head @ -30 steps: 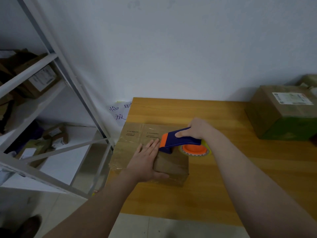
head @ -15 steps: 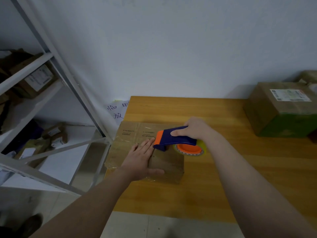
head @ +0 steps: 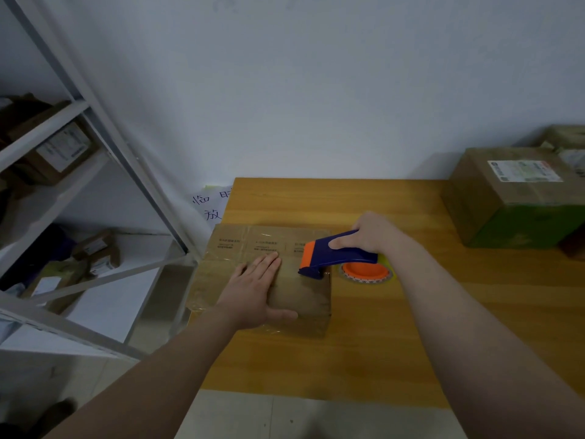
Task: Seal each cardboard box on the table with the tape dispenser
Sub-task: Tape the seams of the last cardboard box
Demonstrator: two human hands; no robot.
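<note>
A flat cardboard box point(head: 247, 248) lies at the left edge of the wooden table point(head: 364, 343), its top glossy with clear tape. My left hand point(head: 256, 289) presses flat on the box top, fingers straight, thumb along the near edge. My right hand point(head: 370, 232) grips the blue and orange tape dispenser point(head: 335, 256), whose nose touches the box's right edge; the orange tape roll hangs just past that edge over the table. A second cardboard box point(head: 512, 198) with a white label and green side stands at the back right.
A white metal shelf rack point(head: 95, 172) with several small boxes stands left of the table. A paper with handwritten characters point(head: 210, 204) hangs behind the table's back left corner. Pale floor lies below the near table edge.
The dispenser has slid right along the box top, from near my left fingertips to the box's right edge. My left hand stays pressed on the box.
</note>
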